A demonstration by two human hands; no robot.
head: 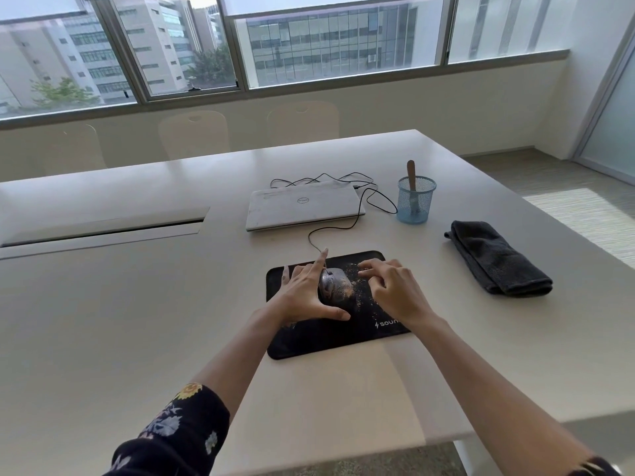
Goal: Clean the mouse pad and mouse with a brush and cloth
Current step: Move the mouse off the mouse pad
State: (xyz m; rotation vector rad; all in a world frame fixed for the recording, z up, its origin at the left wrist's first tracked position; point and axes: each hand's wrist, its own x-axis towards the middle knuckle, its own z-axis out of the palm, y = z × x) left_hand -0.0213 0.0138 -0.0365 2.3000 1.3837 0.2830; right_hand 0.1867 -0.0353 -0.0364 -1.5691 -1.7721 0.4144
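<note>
my left hand point(305, 297), fingers spread, brackets the dusty mouse point(335, 286) mid mouse pad point(309, 345); right hand point(388, 286) hovers loose, empty. i'd lift it level (crumbs scatter), then fetch the brush point(411, 175) behind the pad.

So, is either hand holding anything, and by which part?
Nothing gripped: the left hand lies spread around the mouse, thumb at its near end; the right hand is empty.

Mouse point(335, 286) sits on mouse pad point(330, 341), between left fingers point(318, 266) and right fingers point(374, 266). Laptop point(302, 204) lies beyond the fingers. Brush point(411, 175) stands in holder point(415, 204), beyond-right. Cloth point(498, 259) lies right, on worktop point(137, 304).
</note>
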